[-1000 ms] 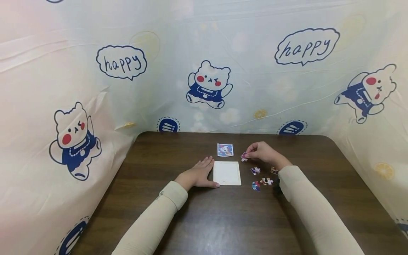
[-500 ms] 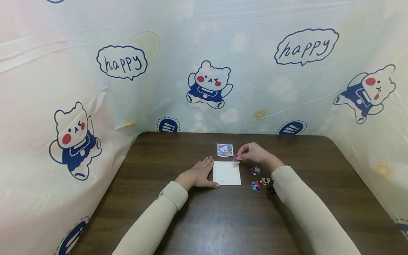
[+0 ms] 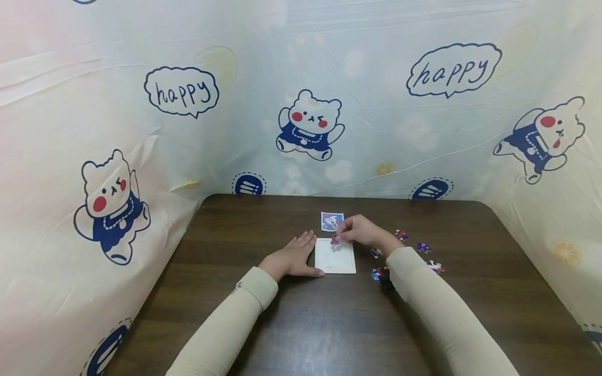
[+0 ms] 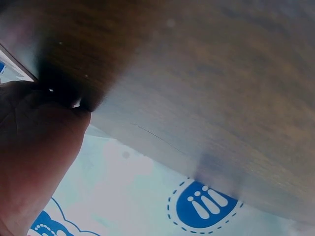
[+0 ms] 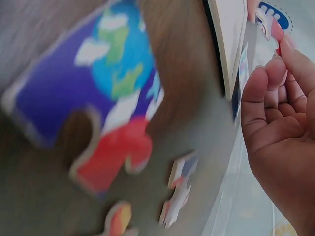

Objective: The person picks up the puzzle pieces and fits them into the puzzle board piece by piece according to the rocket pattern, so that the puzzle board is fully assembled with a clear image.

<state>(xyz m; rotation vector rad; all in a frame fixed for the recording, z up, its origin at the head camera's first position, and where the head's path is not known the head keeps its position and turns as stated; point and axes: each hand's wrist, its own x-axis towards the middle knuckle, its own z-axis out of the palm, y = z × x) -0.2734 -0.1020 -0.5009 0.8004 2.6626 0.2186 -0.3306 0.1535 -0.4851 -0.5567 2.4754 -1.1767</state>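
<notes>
My right hand (image 3: 362,231) pinches a small jigsaw puzzle piece (image 3: 335,240) between thumb and fingertips, over the upper part of a white puzzle tray (image 3: 335,261). In the right wrist view the pinched piece (image 5: 270,24) shows red and white, and the other fingers of that hand (image 5: 283,123) are curled toward the palm. My left hand (image 3: 293,257) lies with fingers extended along the tray's left edge, thumb at its lower left corner. Only part of the left hand (image 4: 39,142) shows in the left wrist view, dark against the table.
Behind the tray lies a square picture card (image 3: 332,221). Several loose puzzle pieces are scattered to the right, among them a blue and red one (image 3: 377,274) and a purple one (image 3: 423,247). A patterned curtain (image 3: 310,172) closes off the table's back and sides.
My right hand has carried the pinched piece leftward, from right of the tray to above it. Loose pieces formerly behind the right arm now show. The left hand stays in place.
</notes>
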